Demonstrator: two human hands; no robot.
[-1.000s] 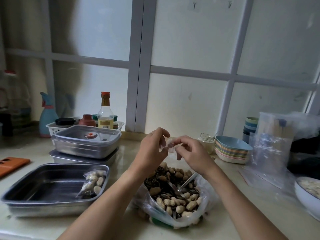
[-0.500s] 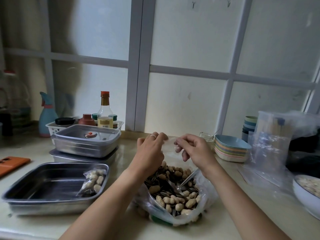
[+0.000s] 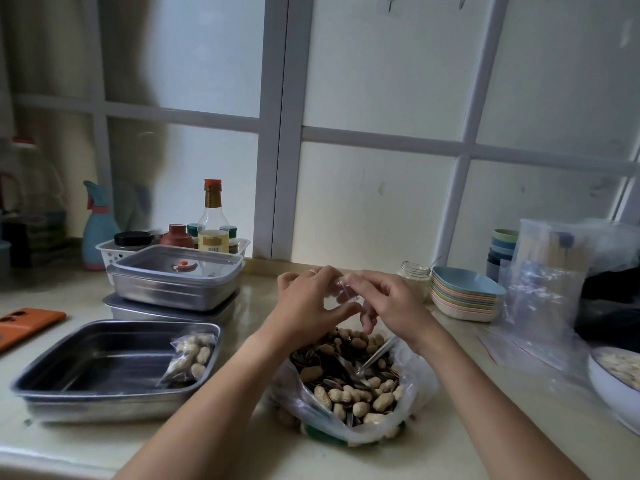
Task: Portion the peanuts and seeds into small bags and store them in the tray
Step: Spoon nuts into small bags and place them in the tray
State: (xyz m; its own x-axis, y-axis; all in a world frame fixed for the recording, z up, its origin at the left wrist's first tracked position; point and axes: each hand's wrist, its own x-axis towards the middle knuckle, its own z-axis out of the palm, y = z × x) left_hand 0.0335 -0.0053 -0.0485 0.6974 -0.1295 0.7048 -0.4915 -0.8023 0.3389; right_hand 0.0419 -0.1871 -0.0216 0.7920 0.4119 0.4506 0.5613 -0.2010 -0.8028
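Head view: both hands are raised together above the counter (image 3: pixel 242 306), just past the big bag.

- Left hand (image 3: pixel 308 306): fingers curled, with a ring on one finger. The fingertips pinch a small clear bag (image 3: pixel 346 289), and the thumb reaches under toward the right hand.
- Right hand (image 3: pixel 391 306): fingers curled, pinching the same film from the other side.
- Small clear bag: only a thin translucent strip shows between the two sets of fingertips. I cannot tell its long axis or which way its mouth faces.
- Large plastic bag (image 3: pixel 415 386): lies open-mouthed on the counter under the wrists, full of shelled-type peanuts (image 3: pixel 349 400) and dark striped seeds (image 3: pixel 311 358).
- Spoon (image 3: pixel 375 356): its bowl is down among the nuts and its handle slants up and right toward the right wrist.
- Steel tray (image 3: pixel 86 372): sits left of the big bag. One filled small bag (image 3: pixel 190 358) leans on its right inner wall, long axis running front to back.
- Behind the tray are stacked lidded steel containers (image 3: pixel 176 282).
- To the right are a stack of pastel dishes (image 3: pixel 464 299) and a glass jar (image 3: pixel 414 278).
- An orange phone (image 3: pixel 27 323) lies at far left.

Change since half a second ago: the hands were apart then, with film stretched across the gap. Now the fingertips nearly meet. The tray, the filled bag and the spoon lie as before.
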